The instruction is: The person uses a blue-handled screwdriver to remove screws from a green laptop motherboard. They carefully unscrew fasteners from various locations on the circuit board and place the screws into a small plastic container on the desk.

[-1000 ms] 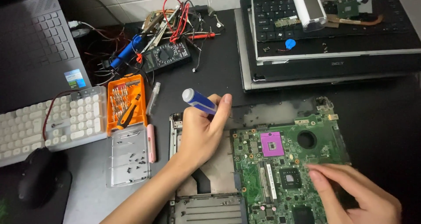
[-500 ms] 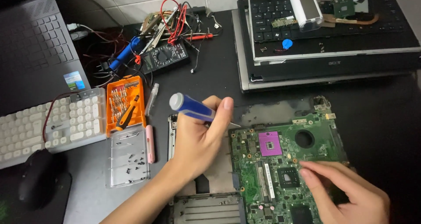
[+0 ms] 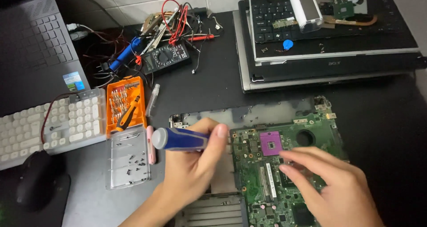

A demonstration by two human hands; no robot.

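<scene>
Tilted flatter now, the blue-handled screwdriver [image 3: 180, 138] sits gripped in the left hand [image 3: 193, 164], while the right hand [image 3: 331, 187] presses spread fingers onto the green laptop motherboard [image 3: 267, 173] beneath it.

A white keyboard [image 3: 49, 124] sits at the table's left edge, with a black mouse [image 3: 33, 178] near the front corner. Beside the keyboard is an orange box of screwdriver bits [image 3: 126, 104]. A black meter [image 3: 167, 58] with red wires lies near the back edge. Stacked laptops [image 3: 329, 40] fill the back right corner.
</scene>
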